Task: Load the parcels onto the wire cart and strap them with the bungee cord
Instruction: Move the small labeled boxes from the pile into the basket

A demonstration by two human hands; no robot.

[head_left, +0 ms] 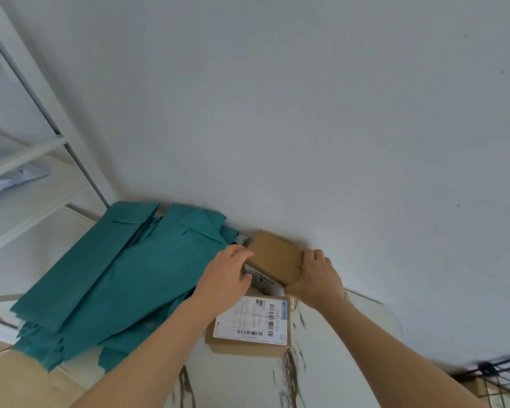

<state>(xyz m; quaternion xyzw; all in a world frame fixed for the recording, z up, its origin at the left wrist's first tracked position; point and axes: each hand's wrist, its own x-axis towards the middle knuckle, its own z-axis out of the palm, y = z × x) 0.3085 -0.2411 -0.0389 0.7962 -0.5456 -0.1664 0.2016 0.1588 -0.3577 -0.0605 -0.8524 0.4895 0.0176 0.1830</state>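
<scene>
- Small brown parcel (273, 254) is sitting at the table's (336, 334) far edge, against the wall and on top of another parcel.
- Left hand (227, 278) is gripping its left end and right hand (317, 278) its right end, fingers curling over the edges.
- Judging it as stiff cardboard, light and dry; holding it by the two ends should be suiting it.
- Labelled parcel (251, 322), nearer, is showing "235-Z1 02" and barcodes; the finer print is unreadable.
- Teal mailers (115, 275) are lying towards the left edge; the wire cart (504, 375) is showing beyond the right corner.
</scene>
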